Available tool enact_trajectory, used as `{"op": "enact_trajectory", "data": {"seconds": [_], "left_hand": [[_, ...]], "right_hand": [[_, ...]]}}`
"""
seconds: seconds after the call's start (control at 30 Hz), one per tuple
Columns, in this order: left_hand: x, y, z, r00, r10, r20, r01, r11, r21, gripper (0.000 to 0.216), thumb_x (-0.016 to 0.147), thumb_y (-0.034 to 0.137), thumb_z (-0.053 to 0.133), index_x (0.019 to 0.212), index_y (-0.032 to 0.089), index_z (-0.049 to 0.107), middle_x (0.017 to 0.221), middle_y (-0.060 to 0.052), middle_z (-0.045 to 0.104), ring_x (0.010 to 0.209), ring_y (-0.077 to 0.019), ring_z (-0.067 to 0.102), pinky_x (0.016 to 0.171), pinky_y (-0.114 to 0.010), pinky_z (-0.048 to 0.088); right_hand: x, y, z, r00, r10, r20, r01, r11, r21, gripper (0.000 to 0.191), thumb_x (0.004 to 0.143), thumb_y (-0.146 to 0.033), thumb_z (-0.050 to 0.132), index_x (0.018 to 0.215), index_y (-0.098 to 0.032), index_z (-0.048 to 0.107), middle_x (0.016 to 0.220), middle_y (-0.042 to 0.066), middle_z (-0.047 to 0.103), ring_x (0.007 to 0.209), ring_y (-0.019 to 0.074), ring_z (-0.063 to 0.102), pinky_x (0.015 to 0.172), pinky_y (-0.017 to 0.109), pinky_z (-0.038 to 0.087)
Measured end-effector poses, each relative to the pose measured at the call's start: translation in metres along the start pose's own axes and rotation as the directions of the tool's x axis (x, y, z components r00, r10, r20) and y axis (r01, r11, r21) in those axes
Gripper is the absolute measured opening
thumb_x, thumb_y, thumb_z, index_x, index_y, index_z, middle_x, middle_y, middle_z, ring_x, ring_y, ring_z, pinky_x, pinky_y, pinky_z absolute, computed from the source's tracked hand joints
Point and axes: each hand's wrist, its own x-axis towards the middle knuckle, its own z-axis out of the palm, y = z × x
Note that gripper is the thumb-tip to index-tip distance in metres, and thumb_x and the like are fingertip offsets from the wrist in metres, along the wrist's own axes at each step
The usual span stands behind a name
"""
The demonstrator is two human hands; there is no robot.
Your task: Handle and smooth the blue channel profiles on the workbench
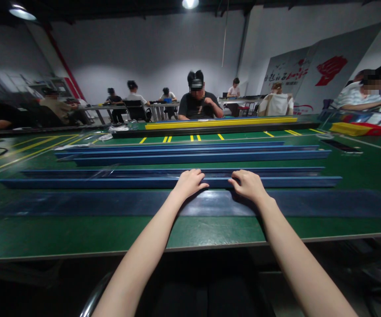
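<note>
Both forearms reach in from six o'clock, and the fingers of the left hand [189, 182] and right hand [248, 184] lie curled, palms down, over the near edge of a long blue rail [78, 183] that runs from nine to three o'clock across the green table [61, 235]. Neither hand closes round the rail; the fingertips hook over its top, close together, with the thumbs tucked toward each other, so the hold is a light press and not a clasp. Just below the hands lies a dark sheet [309, 202], flat and glossy, and the wrists rest on it. To handle so long a piece well, I judge the hands are best spread wider along it, since a hold this near the middle lets the far ends swing or sag. Toward twelve o'clock a second rail [276, 169] sits just beside the first, then a group of three more rails [193, 152] a little apart, so room to push forward is narrow. Open table lies at nine and three o'clock. Its near edge runs just behind the wrists, so a pull toward six o'clock could bring the rail over the drop. Beyond, a yellow rail [220, 123] and a seated person [199, 103] stand well apart.
</note>
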Motion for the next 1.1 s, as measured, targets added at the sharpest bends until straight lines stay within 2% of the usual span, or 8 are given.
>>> {"op": "enact_trajectory", "data": {"seconds": [0.43, 0.87, 1.1], "left_hand": [[0.001, 0.002, -0.001, 1.000, 0.014, -0.009, -0.013, 1.000, 0.013, 0.030, 0.081, 0.046, 0.050, 0.082, 0.018, 0.059, 0.089, -0.003, 0.062, 0.087, -0.0182, 0.056, 0.070, -0.026, 0.041], [0.001, 0.002, -0.001, 1.000, 0.013, -0.004, -0.013, 1.000, -0.005, 0.030, 0.081, 0.046, 0.049, 0.083, 0.018, 0.060, 0.089, -0.003, 0.062, 0.087, -0.0179, 0.056, 0.071, -0.026, 0.041], [0.001, 0.002, -0.002, 1.000, 0.008, 0.010, -0.008, 1.000, -0.012, 0.030, 0.081, 0.046, 0.049, 0.083, 0.018, 0.060, 0.089, -0.003, 0.063, 0.087, -0.0181, 0.057, 0.070, -0.026, 0.042]], "right_hand": [[0.005, -0.029, 0.006, 0.990, -0.125, 0.072, 0.125, 0.992, 0.007, 0.032, 0.086, -0.039, 0.034, 0.096, -0.019, 0.058, 0.091, 0.007, 0.065, 0.084, 0.0173, 0.058, 0.072, 0.025, 0.034], [0.006, -0.027, 0.004, 0.990, -0.099, 0.099, 0.097, 0.995, 0.031, 0.032, 0.086, -0.040, 0.036, 0.094, -0.019, 0.059, 0.091, 0.006, 0.066, 0.086, 0.0169, 0.058, 0.072, 0.024, 0.035], [0.007, -0.019, 0.009, 0.997, -0.048, 0.056, 0.043, 0.996, 0.078, 0.036, 0.084, -0.042, 0.039, 0.100, -0.021, 0.062, 0.098, 0.007, 0.065, 0.091, 0.0174, 0.058, 0.075, 0.025, 0.038]]}}
